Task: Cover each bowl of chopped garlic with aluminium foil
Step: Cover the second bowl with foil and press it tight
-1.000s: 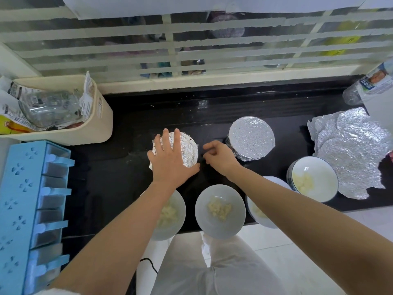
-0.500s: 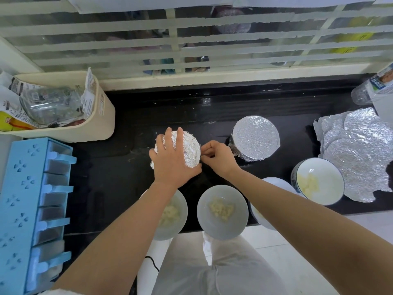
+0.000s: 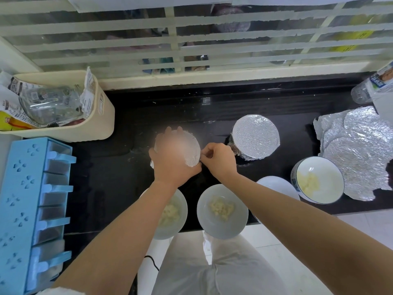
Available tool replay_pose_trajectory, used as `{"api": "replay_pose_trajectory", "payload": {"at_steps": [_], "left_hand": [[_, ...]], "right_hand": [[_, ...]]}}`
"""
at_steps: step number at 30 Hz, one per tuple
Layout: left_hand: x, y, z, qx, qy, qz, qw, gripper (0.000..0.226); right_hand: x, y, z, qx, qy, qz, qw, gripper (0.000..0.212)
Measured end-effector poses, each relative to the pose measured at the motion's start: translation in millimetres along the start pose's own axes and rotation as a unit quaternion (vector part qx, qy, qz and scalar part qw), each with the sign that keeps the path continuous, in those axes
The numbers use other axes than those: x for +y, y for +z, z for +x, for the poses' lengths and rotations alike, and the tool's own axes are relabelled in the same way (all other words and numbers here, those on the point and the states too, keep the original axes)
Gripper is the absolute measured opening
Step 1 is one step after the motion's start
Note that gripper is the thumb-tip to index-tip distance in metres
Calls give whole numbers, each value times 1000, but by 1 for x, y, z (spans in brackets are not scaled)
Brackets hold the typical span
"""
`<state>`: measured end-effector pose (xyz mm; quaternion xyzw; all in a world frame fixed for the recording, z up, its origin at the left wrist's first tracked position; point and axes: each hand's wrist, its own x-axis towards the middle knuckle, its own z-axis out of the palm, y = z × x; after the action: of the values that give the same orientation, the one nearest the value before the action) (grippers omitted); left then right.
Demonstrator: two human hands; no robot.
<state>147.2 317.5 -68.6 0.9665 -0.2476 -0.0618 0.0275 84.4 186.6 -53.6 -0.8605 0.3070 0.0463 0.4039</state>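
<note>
My left grip (image 3: 173,161) lay flat, fingers straight, on top of the foil-wrapped bowl (image 3: 192,153) in the middle of the counter (image 3: 110,173). My right grip (image 3: 219,160) was curled and pinched the foil at that bowl's right rim. A second covered bowl (image 3: 255,137) stood near it on the right. Four open bowls (image 3: 204,211) sat nearer me, with chopped garlic (image 3: 222,208) showing in three. Loose foil sheets (image 3: 359,150) lay at the far right.

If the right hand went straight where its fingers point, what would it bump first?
The round foil-covered bowl under the left hand; the right hand seems to pinch its foil edge.
</note>
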Motion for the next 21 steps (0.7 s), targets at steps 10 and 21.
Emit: {"api": "replay_pose_trajectory", "payload": {"at_steps": [10,21], "left_hand": [[0,1,0,5,3,-7,1000,114],[-7,-4,4,-23,48,5,999,115]], "right_hand": [[-2,2,-12,-33,91,153,983,26],[2,-8,-1,-99,160,226,956,17]]}}
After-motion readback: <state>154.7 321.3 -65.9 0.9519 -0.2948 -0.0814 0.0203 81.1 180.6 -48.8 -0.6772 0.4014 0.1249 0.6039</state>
